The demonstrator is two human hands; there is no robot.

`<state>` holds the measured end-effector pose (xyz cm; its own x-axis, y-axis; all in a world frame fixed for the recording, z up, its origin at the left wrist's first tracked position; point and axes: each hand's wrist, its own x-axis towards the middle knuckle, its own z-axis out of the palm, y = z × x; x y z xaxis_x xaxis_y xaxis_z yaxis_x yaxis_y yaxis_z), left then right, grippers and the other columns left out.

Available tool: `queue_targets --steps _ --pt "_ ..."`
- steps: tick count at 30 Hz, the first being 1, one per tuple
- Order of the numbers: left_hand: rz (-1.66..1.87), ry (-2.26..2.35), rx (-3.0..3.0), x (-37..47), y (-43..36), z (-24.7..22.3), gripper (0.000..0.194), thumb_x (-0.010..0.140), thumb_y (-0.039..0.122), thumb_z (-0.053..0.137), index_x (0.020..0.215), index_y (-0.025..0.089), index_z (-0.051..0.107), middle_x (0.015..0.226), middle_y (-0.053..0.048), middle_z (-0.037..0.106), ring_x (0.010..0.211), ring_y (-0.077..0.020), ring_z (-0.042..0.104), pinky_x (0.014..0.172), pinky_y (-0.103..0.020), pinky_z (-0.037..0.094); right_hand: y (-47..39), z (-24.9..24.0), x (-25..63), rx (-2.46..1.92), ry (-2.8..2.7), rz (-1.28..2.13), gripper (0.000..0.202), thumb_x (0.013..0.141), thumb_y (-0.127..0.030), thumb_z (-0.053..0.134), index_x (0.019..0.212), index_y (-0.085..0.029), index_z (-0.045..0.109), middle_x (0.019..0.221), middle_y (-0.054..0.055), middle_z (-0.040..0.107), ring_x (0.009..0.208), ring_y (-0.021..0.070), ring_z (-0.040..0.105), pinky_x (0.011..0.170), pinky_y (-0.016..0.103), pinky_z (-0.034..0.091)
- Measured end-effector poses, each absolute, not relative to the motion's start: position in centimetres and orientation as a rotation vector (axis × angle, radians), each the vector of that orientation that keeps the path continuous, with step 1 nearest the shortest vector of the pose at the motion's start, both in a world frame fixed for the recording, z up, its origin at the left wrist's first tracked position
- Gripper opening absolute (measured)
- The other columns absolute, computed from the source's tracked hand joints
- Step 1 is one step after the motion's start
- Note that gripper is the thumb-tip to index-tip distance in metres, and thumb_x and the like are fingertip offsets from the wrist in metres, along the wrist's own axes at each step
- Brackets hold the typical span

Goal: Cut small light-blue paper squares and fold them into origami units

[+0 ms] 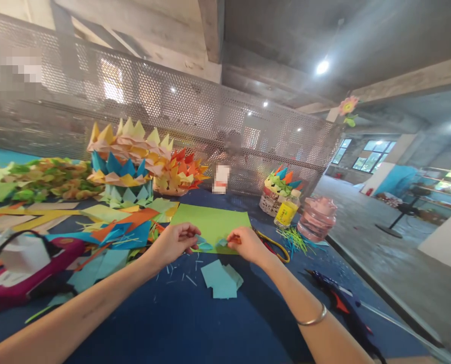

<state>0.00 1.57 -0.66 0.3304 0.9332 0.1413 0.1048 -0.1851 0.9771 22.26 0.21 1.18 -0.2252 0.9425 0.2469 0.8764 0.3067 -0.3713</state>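
Observation:
Over a sheet of green paper, both of my hands are raised with fingers closed. My left hand pinches a small folded piece of light blue paper at its fingertips. Opposite it, my right hand grips another bit of light blue paper, mostly covered by the fingers. Whether the two bits are joined I cannot tell. Several light blue paper squares lie loosely stacked just below, on the dark blue tabletop.
Folded paper crowns stand at the back left beside colored paper strips. To the right are scissors, a yellow-labelled bottle, a pink container and a glue gun. A perforated metal screen rises behind.

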Motion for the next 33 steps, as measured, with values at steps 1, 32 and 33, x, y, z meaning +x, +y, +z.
queue_targets --steps 1,32,33 --pt "0.996 0.964 1.584 0.0 1.6 -0.9 0.024 0.06 0.031 0.061 0.076 0.015 0.054 0.06 0.001 0.06 0.059 -0.0157 0.061 0.052 -0.025 0.048 0.1 1.1 22.3 -1.622 -2.153 0.219 0.007 0.07 -0.016 0.059 0.07 -0.017 0.066 0.074 0.004 0.066 0.068 0.0144 0.058 0.064 0.023 0.04" --pt "1.016 1.115 1.943 0.5 2.4 -0.6 0.021 0.072 0.034 0.053 0.078 0.016 0.063 0.076 -0.004 0.067 0.071 -0.0167 0.06 0.064 -0.024 0.045 -1.9 1.0 20.2 -1.448 -2.147 0.492 0.01 0.078 -0.024 0.052 0.076 -0.018 0.06 0.067 0.001 0.063 0.06 0.0119 0.055 0.057 0.021 0.038" --pt "1.005 1.068 1.888 0.5 2.1 -0.5 0.023 0.072 0.035 0.054 0.079 0.015 0.062 0.075 -0.004 0.066 0.072 -0.0165 0.06 0.064 -0.024 0.045 -1.8 1.1 20.1 -1.439 -2.102 0.49 0.011 0.079 -0.025 0.051 0.076 -0.017 0.06 0.068 0.001 0.063 0.061 0.0119 0.055 0.057 0.022 0.039"
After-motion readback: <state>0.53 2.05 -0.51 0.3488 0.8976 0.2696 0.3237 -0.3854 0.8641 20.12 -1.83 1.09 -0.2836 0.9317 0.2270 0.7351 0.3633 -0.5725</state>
